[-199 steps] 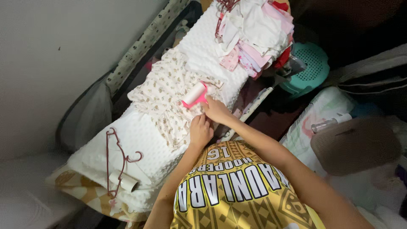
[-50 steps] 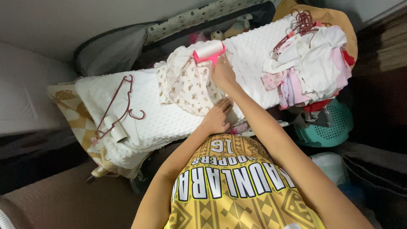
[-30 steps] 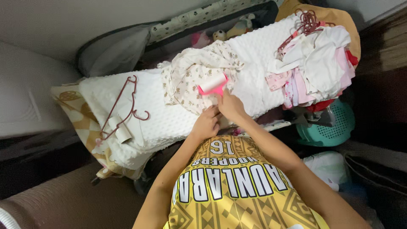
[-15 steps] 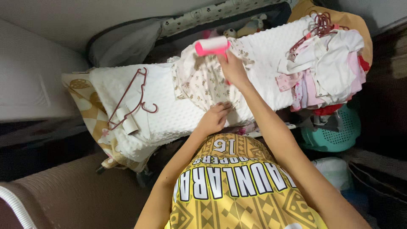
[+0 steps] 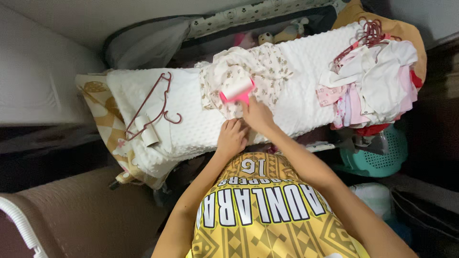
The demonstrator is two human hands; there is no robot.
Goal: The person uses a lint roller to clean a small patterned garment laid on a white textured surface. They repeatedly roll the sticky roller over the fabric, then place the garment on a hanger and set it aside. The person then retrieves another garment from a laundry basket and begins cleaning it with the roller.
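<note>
- Head view: red hangers (image 5: 152,106) lie at the left on the white padded mat (image 5: 191,119).
- Left hand (image 5: 232,138) presses flat, fingers apart, on the floral garment (image 5: 248,71).
- Right hand (image 5: 257,114) is clamped round the pink lint roller (image 5: 236,91), resting on that garment mid-mat.
- Clothes pile (image 5: 373,81) sits at the right.

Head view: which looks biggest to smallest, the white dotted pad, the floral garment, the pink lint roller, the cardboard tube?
1. White dotted pad, by far the widest.
2. Floral garment, spread on the pad.
3. Lint roller, held in the right hand.
4. Cardboard tube, only slightly smaller than the roller, so that order is unsure.
</note>
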